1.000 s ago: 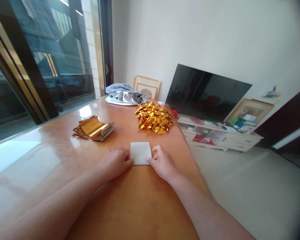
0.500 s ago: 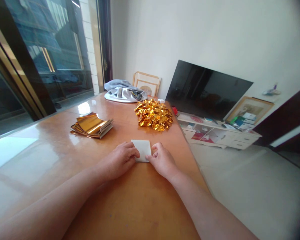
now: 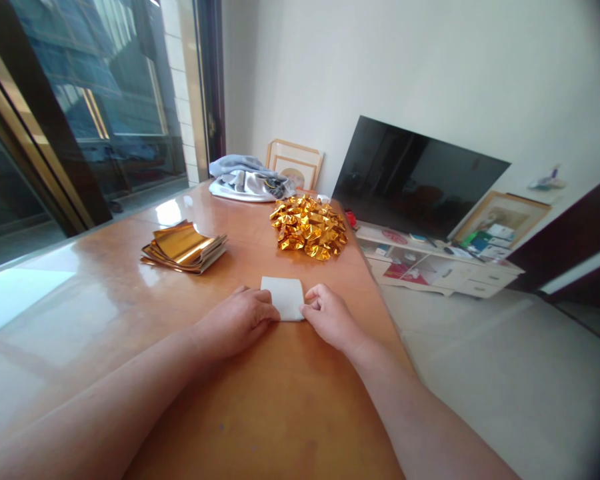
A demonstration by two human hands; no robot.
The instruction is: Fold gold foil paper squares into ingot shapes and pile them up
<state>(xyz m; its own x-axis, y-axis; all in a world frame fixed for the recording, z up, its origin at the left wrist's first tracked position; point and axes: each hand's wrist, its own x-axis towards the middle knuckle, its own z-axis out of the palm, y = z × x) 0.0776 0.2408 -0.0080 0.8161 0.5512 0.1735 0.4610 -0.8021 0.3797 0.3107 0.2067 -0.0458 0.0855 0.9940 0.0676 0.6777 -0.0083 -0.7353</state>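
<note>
A small white folded sheet [image 3: 283,296] lies flat on the orange wooden table [image 3: 260,407]. My left hand [image 3: 237,322] rests on its near left edge with fingers curled down onto the paper. My right hand [image 3: 330,318] pinches the near right corner with thumb and fingers. Both hands press the sheet against the table. A stack of flat gold foil sheets [image 3: 184,246] lies to the far left of the hands. A heap of crumpled folded gold foil pieces [image 3: 310,227] sits beyond the white sheet.
A grey bundle of cloth [image 3: 245,182] lies at the table's far end by picture frames [image 3: 295,167]. A dark TV [image 3: 420,180] leans over a low white cabinet [image 3: 440,267] on the right. Large window glass [image 3: 80,100] runs along the left. The table's right edge drops to the floor.
My left hand has slid right over the sheet's near left edge, so less of the white paper shows. The right hand stays at the right corner. The view shifted slightly.
</note>
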